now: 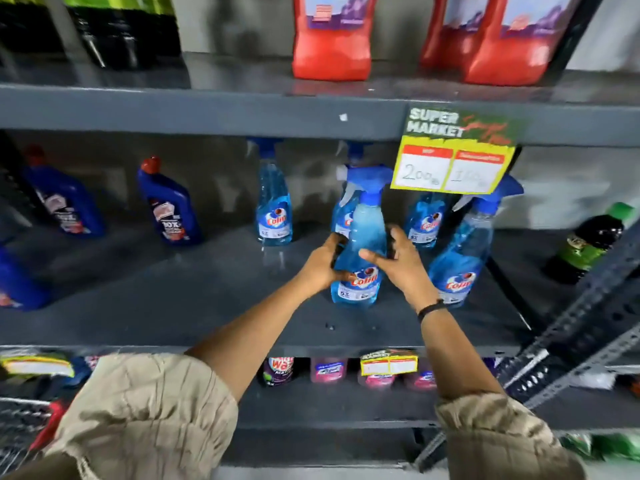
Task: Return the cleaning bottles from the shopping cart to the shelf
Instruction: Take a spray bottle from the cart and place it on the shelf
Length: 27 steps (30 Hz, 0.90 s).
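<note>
You're setting a blue Colin spray bottle (358,258) upright on the middle shelf (207,320), left hand (320,263) gripping it, right hand (398,261) spread loosely alongside; next, let go cleanly.

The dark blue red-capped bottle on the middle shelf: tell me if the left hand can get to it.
Probably yes: the left hand would first release the spray bottle; bare shelf lies between it and the red-capped bottle.

red pouches (331,39), yellow price tag (453,166)
</note>
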Tool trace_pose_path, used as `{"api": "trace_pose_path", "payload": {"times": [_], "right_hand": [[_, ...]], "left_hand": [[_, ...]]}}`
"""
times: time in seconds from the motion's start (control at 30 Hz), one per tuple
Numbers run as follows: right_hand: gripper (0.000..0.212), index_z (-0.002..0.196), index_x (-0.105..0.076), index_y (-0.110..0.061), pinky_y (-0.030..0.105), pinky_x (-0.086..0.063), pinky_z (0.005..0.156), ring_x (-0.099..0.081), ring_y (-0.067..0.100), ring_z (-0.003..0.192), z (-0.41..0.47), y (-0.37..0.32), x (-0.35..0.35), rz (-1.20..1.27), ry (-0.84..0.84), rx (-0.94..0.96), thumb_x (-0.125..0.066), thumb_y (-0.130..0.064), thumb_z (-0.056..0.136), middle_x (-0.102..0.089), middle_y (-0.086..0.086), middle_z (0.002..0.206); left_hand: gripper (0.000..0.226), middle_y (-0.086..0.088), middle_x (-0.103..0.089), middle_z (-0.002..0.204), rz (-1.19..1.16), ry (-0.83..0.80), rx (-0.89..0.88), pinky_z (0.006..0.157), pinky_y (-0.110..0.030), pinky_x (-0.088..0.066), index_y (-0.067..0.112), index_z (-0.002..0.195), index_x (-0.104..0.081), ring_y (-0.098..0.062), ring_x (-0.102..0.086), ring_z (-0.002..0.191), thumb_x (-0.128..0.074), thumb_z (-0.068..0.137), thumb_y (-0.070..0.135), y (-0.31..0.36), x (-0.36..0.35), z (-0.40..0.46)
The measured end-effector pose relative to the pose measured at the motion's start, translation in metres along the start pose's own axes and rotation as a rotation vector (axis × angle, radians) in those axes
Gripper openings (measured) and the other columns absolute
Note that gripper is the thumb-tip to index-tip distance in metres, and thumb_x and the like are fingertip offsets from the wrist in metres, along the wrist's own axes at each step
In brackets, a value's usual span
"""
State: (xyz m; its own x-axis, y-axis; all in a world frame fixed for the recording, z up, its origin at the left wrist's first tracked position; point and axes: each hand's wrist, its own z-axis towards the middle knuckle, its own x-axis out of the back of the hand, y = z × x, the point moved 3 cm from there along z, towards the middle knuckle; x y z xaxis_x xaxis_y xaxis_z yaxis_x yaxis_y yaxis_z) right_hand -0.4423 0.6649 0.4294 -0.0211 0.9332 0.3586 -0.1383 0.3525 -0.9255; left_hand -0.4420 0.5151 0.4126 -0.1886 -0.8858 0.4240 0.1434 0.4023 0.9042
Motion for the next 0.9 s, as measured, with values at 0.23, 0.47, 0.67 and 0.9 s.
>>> {"api": "trace_pose_path", "payload": {"times": [0.23, 0.47, 0.67, 0.9], "right_hand": [[0.075, 0.131, -0.043, -0.019, 0.04, -0.043, 0.107, -0.054, 0.021, 0.123, -0.003, 0.011, -0.003, 0.005, 0.016, 0.036, -0.074, -0.041, 0.067, -0.056, 0.002, 0.133], [0.044, 0.114, -0.058, -0.018, 0.036, -0.048, 0.092, -0.057, 0.024, 0.1, -0.058, -0.033, -0.02, -0.138, 0.458, 0.397, -0.064, -0.042, 0.078, -0.058, 0.005, 0.109], [0.033, 0.108, -0.062, -0.019, 0.022, -0.047, 0.072, -0.056, 0.012, 0.081, -0.056, -0.066, -0.121, 0.011, 0.142, 0.429, -0.057, -0.039, 0.082, -0.056, -0.004, 0.094], [0.021, 0.107, -0.061, -0.02, 0.004, -0.042, 0.065, -0.055, -0.004, 0.074, -0.079, -0.096, -0.315, 0.139, -0.318, 0.377, -0.057, -0.027, 0.088, -0.062, 0.001, 0.095]], "left_hand": [[0.073, -0.003, -0.051, 0.112, -0.069, -0.005, 0.035, 0.1, -0.047, -0.047, 0.005, 0.125, -0.035, -0.031, -0.055, 0.116, -0.077, 0.066, 0.001, -0.017, -0.01, 0.008], [0.029, -0.008, -0.057, 0.104, -0.297, 0.304, -0.005, 0.075, -0.009, -0.05, 0.009, 0.113, -0.052, -0.013, -0.057, 0.092, -0.059, 0.085, 0.004, -0.028, 0.025, -0.029], [0.017, 0.002, -0.063, 0.085, -0.507, 0.673, 0.081, 0.066, -0.02, -0.045, 0.028, 0.089, -0.053, -0.012, -0.059, 0.075, -0.04, 0.096, 0.02, -0.063, 0.096, -0.092], [0.016, 0.002, -0.063, 0.084, -0.521, 1.077, 0.226, 0.066, -0.022, -0.045, 0.023, 0.099, -0.052, 0.0, -0.064, 0.063, -0.036, 0.097, 0.026, -0.151, 0.223, -0.244]]}}
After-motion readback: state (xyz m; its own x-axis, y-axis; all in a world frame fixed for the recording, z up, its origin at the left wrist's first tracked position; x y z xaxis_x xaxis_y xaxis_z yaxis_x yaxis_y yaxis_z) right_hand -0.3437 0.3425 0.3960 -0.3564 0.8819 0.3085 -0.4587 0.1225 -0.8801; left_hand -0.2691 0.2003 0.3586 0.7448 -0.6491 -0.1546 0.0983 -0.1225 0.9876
